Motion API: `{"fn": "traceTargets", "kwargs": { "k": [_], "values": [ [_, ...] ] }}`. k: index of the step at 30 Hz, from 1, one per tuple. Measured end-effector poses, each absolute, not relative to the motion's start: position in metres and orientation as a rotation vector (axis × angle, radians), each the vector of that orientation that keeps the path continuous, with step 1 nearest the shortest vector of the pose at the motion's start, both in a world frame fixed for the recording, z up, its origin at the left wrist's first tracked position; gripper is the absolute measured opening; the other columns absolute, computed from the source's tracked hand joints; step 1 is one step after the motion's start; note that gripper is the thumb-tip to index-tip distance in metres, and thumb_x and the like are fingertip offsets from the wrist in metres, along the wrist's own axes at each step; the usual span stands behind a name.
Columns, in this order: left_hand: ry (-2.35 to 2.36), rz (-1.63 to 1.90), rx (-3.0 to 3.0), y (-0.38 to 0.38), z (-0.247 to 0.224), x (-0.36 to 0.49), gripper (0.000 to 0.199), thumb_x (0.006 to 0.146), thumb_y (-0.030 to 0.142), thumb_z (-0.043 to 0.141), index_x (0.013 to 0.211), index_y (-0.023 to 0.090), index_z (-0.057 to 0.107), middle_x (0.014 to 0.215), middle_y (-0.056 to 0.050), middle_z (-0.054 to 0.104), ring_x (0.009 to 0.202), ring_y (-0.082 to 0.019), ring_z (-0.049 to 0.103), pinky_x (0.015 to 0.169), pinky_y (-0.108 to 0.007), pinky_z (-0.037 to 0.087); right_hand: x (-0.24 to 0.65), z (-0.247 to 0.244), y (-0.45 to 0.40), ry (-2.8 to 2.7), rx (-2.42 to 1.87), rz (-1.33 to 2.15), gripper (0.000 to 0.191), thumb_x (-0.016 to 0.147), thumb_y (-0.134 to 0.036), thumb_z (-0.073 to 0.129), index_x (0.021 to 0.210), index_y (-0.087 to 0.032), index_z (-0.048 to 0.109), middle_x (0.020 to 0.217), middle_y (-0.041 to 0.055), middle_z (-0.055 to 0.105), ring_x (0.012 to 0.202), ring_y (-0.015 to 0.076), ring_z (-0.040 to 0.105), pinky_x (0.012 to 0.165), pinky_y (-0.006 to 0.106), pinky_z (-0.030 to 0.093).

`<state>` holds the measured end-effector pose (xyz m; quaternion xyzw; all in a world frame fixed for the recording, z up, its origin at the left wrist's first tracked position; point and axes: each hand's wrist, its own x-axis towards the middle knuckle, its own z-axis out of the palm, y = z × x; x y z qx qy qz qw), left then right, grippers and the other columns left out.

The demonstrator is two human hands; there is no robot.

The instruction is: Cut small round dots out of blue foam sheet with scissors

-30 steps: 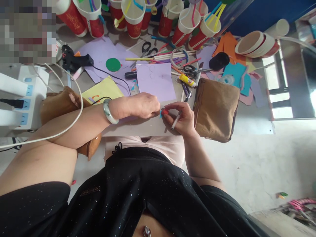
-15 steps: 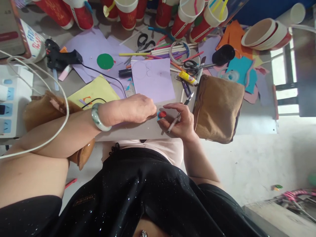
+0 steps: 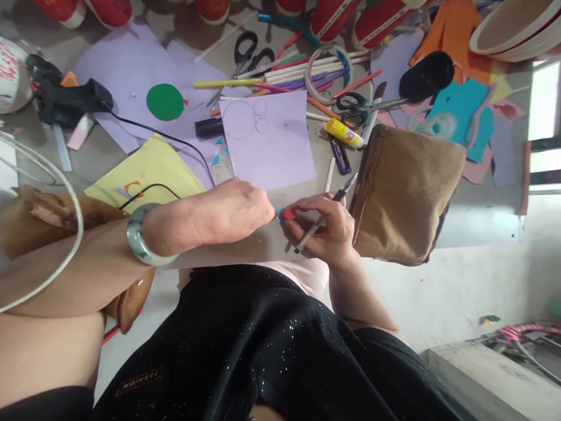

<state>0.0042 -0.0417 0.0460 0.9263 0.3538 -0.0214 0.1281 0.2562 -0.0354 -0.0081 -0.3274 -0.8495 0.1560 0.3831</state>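
Observation:
My right hand (image 3: 326, 225) is closed, with a clear-barrelled pen (image 3: 312, 233) lying across its fingers. Its thumb and forefinger meet at a small red disc (image 3: 288, 213). A bit of blue paper (image 3: 281, 215) shows at the disc's left edge. My left hand (image 3: 234, 213) is curled just left of these pieces, back of the hand upward, so whatever its fingertips grip is hidden. Beyond both hands lies a lilac paper sheet (image 3: 276, 149) with pencilled circles. A green paper disc (image 3: 165, 102) rests on other lilac paper at the back left.
A brown pouch (image 3: 407, 193) stands right of my right hand. Behind are a glue stick (image 3: 344, 133), scissors (image 3: 253, 55), a tape roll (image 3: 313, 76) and red cups (image 3: 335, 20). A black glue gun (image 3: 70, 93) and white cable (image 3: 72, 216) are on the left.
My right thumb and forefinger have closed onto the red disc, the pen still in that hand. The left hand stays curled beside it. The view has shifted closer to the table.

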Motion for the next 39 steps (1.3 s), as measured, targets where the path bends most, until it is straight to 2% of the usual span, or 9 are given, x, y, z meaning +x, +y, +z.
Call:
{"fn": "traceTargets", "kwargs": {
  "k": [6,15,22,26,31,35,37,39],
  "values": [
    [0.949,-0.021,2.683,-0.044,0.04,-0.001,0.029,0.091,0.002,0.049,0.09,0.019,0.072,0.065,-0.002,0.062,0.06,-0.019,0.058,0.061,-0.034,0.036,0.256,-0.006,-0.035,-2.18,-0.837,0.448,0.044,0.085,-0.022,0.085,0.119,-0.029,0.057,0.095,0.0001,0.084,0.075,0.0212,0.08,0.077,0.043,0.054],
    [0.918,0.043,2.71,-0.047,0.036,-0.002,0.032,0.091,0.003,0.047,0.102,0.019,0.073,0.067,-0.001,0.059,0.064,-0.018,0.06,0.059,-0.032,0.035,0.258,-0.005,-0.035,-2.207,-0.84,0.496,0.043,0.087,-0.023,0.083,0.12,-0.029,0.056,0.099,0.0016,0.086,0.076,0.0227,0.081,0.079,0.046,0.055],
    [1.028,0.034,2.636,-0.041,0.055,-0.001,0.024,0.094,0.007,0.051,0.089,0.02,0.071,0.068,-0.002,0.063,0.066,-0.018,0.061,0.063,-0.033,0.041,0.259,-0.002,-0.036,-2.209,-0.855,0.559,0.043,0.09,-0.024,0.081,0.123,-0.03,0.055,0.097,0.0007,0.085,0.076,0.0228,0.081,0.081,0.048,0.057],
    [0.977,0.029,2.602,-0.039,0.068,0.007,0.027,0.096,0.008,0.051,0.102,0.021,0.074,0.071,0.0,0.068,0.058,-0.015,0.057,0.057,-0.031,0.038,0.26,0.0,-0.035,-2.228,-0.855,0.571,0.039,0.091,-0.025,0.078,0.123,-0.03,0.055,0.096,0.0003,0.084,0.074,0.0216,0.078,0.078,0.045,0.056],
    [0.902,-0.11,2.65,-0.041,0.075,0.014,0.03,0.097,0.005,0.049,0.101,0.019,0.075,0.07,-0.001,0.07,0.053,-0.015,0.057,0.05,-0.03,0.033,0.262,0.001,-0.034,-2.258,-0.851,0.606,0.034,0.093,-0.025,0.074,0.122,-0.029,0.057,0.097,0.0014,0.084,0.078,0.0225,0.079,0.08,0.045,0.055],
    [0.914,-0.152,2.591,-0.041,0.08,0.013,0.029,0.1,0.006,0.047,0.102,0.019,0.073,0.07,-0.001,0.07,0.053,-0.014,0.057,0.049,-0.03,0.03,0.263,0.0,-0.034,-2.276,-0.82,0.602,0.042,0.088,-0.02,0.073,0.125,-0.028,0.055,0.104,0.0032,0.084,0.084,0.0238,0.079,0.08,0.044,0.054],
    [0.918,-0.211,2.535,-0.04,0.083,0.013,0.032,0.102,0.008,0.045,0.111,0.019,0.074,0.073,-0.001,0.072,0.056,-0.014,0.059,0.05,-0.03,0.03,0.263,0.0,-0.035,-2.274,-0.815,0.603,0.044,0.086,-0.017,0.069,0.126,-0.028,0.053,0.108,0.0038,0.083,0.086,0.0239,0.079,0.083,0.045,0.054],
    [0.929,-0.278,2.501,-0.041,0.085,0.012,0.041,0.104,0.009,0.042,0.13,0.022,0.072,0.076,-0.001,0.074,0.058,-0.015,0.062,0.052,-0.03,0.029,0.264,-0.001,-0.035,-2.234,-0.826,0.617,0.042,0.084,-0.014,0.062,0.122,-0.028,0.051,0.107,0.003,0.083,0.085,0.0234,0.078,0.085,0.046,0.053]
  ]
}}
